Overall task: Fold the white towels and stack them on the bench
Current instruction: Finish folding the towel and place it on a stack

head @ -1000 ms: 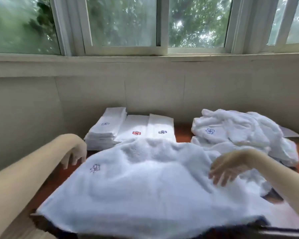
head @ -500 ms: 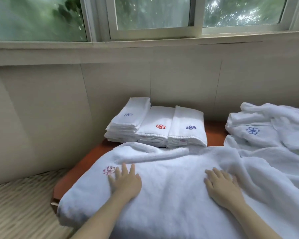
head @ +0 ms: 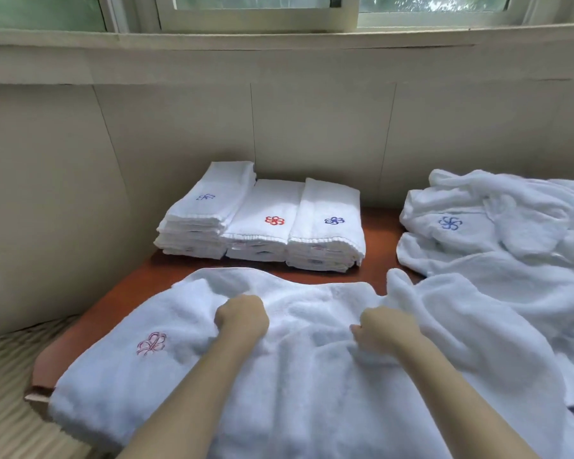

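A large white towel [head: 179, 376] with a red flower emblem lies spread over the front of the red-brown bench [head: 120, 303]. My left hand [head: 242, 318] grips a bunch of its cloth near the middle, fingers curled under. My right hand [head: 383, 329] grips the same towel a little to the right, where the cloth wrinkles. Three stacks of folded white towels [head: 262, 220] with blue and red emblems stand side by side at the back of the bench.
A loose heap of unfolded white towels [head: 497, 233] fills the right side of the bench. A pale panelled wall [head: 312, 127] and a window sill rise just behind. A ribbed beige surface [head: 4, 392] lies below the bench's left end.
Both hands lay flat on the towel half a second ago; now their fingers have curled and bunched the cloth. The view has moved closer and lower.
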Demonstrator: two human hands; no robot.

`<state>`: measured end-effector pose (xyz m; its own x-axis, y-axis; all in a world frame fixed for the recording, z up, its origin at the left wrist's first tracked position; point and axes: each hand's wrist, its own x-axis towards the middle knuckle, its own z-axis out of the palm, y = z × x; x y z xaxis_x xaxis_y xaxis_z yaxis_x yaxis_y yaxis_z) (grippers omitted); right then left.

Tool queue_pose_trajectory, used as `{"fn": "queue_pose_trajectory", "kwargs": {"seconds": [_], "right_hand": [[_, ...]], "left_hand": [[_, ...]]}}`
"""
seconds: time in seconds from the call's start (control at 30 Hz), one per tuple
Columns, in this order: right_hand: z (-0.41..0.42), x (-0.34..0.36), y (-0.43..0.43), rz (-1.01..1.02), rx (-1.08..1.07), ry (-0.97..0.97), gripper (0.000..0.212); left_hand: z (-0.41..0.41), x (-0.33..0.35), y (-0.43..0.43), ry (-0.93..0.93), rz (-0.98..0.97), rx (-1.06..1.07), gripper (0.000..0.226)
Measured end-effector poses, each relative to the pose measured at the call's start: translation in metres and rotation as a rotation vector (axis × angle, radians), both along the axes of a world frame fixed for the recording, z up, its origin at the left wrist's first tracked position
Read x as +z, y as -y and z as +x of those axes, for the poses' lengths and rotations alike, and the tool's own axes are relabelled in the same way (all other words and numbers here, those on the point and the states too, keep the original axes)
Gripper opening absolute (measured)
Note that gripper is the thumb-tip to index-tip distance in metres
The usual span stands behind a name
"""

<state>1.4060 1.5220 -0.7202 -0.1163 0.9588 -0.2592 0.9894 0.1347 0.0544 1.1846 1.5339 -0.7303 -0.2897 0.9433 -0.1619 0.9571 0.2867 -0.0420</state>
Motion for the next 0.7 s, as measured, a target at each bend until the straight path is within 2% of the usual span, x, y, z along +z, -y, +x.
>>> {"fn": "queue_pose_trajectory", "kwargs": {"seconds": [0.07, 0.17, 0.23, 0.33, 0.43, 0.5, 0.57, 0.63, 0.7], "right_hand": [[0.001, -0.003, 0.005, 0.052, 0.032, 0.034, 0.037], [0.011, -0.005, 0.008, 0.358, -0.051, -0.119, 0.014], [0.021, -0.01, 0.007, 0.495, -0.091, -0.189, 0.021], [0.041, -0.021, -0.002, 0.441, -0.077, -0.186, 0.042], [0.054, -0.022, -0.013, 0.359, -0.117, -0.226, 0.047], [0.057, -0.021, -0.017, 0.28, -0.125, -0.187, 0.041], [0.055, -0.019, -0.021, 0.225, -0.133, -0.168, 0.024], [0.053, -0.016, -0.022, 0.182, -0.163, -0.193, 0.013], [0.049, -0.013, -0.024, 0.153, -0.182, -0.188, 0.011]], "left_hand": [[-0.006, -0.002, 0.004, 0.036, 0.114, 0.017, 0.03], [-0.019, -0.008, 0.005, 0.109, 0.389, -0.127, 0.038], [-0.032, -0.017, 0.001, 0.225, 0.451, -0.227, 0.055], [-0.047, -0.018, -0.008, 0.32, 0.411, -0.146, 0.063], [-0.063, -0.013, -0.016, 0.337, 0.344, 0.01, 0.065], [-0.07, -0.01, -0.018, 0.31, 0.277, 0.089, 0.054], [-0.072, -0.008, -0.018, 0.278, 0.27, 0.136, 0.033], [-0.07, -0.007, -0.016, 0.226, 0.355, 0.174, 0.019], [-0.071, -0.007, -0.015, 0.183, 0.475, 0.191, 0.017]]}}
